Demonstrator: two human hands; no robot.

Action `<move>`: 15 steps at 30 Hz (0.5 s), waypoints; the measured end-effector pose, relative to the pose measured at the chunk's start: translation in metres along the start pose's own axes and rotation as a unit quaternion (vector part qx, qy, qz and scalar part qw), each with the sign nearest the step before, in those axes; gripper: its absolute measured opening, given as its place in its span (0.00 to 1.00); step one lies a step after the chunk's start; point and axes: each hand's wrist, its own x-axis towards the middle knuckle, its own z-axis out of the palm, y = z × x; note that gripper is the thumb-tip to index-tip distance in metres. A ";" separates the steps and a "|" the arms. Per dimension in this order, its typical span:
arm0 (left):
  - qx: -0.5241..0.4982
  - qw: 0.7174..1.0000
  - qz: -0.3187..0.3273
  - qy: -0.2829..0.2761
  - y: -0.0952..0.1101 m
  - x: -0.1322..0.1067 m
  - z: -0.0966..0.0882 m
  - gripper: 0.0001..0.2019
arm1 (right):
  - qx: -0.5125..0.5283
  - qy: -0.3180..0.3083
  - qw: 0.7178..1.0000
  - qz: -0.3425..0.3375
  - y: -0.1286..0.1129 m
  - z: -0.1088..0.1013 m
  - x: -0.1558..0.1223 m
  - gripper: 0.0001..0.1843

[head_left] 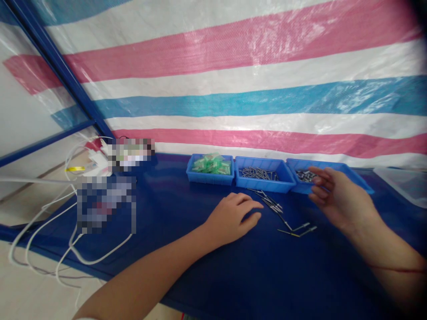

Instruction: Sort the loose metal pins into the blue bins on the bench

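Observation:
My left hand (235,218) rests on the dark blue tabletop, palm down. Its thumb and fingers are apart with nothing between them. Just right of its fingertips lie several loose blind rivets (271,204), thin dark pins with silver ends; a few more rivets (296,232) are nearer me, one with a yellowish part. My right hand (343,198) is raised in front of the right blue bin (358,180), fingers loosely bent towards the left, and I see nothing in it. That bin holds small metal pieces (304,176), partly hidden by the hand. Similar rivets (258,174) fill the middle blue bin (285,178).
The left blue bin (210,179) contains green-and-clear packets (211,164). A clear plastic container (403,184) stands at the far right. White cables (100,262) hang over the table's left side, near blurred-out items. A striped plastic sheet (233,104) closes off the back.

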 end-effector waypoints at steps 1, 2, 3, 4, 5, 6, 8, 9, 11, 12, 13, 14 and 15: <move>0.036 0.999 0.031 -0.018 0.001 0.002 0.002 0.16 | -0.003 -0.006 1.000 0.001 0.001 0.002 -0.002 0.11; 0.069 0.995 0.061 -0.035 0.002 0.005 0.005 0.17 | -0.008 -0.012 1.000 0.000 0.001 0.004 -0.004 0.10; 0.097 0.990 0.090 -0.049 0.004 0.008 0.009 0.18 | -0.014 -0.019 1.000 -0.002 0.002 0.006 -0.007 0.11; 0.121 0.984 0.117 -0.057 0.006 0.012 0.014 0.18 | -0.020 -0.026 0.999 -0.004 0.003 0.008 -0.009 0.11; 0.141 0.978 0.140 -0.066 0.008 0.015 0.019 0.19 | -0.026 -0.032 0.999 -0.007 0.004 0.009 -0.011 0.12; 0.157 0.972 0.159 -0.073 0.010 0.017 0.026 0.19 | -0.033 -0.039 0.999 -0.010 0.004 0.010 -0.012 0.12; 0.185 0.962 0.185 -0.081 0.012 0.022 0.038 0.18 | -0.043 -0.051 0.998 -0.016 0.005 0.011 -0.014 0.12; 0.197 0.958 0.193 -0.081 0.012 0.023 0.043 0.17 | -0.047 -0.057 0.997 -0.019 0.005 0.011 -0.015 0.12; 0.214 0.954 0.198 -0.077 0.011 0.025 0.050 0.16 | -0.053 -0.067 0.996 -0.024 0.005 0.010 -0.015 0.12; 0.218 0.953 0.198 -0.074 0.009 0.025 0.050 0.15 | -0.056 -0.070 0.996 -0.026 0.005 0.010 -0.015 0.11; 0.221 0.952 0.199 -0.074 0.007 0.025 0.050 0.14 | -0.059 -0.073 0.995 -0.029 0.005 0.010 -0.015 0.11; 0.224 0.951 0.201 -0.075 0.005 0.025 0.047 0.14 | -0.062 -0.074 0.995 -0.031 0.004 0.010 -0.016 0.11; 0.227 0.950 0.202 -0.077 0.003 0.025 0.044 0.13 | -0.066 -0.075 0.994 -0.032 0.004 0.010 -0.017 0.11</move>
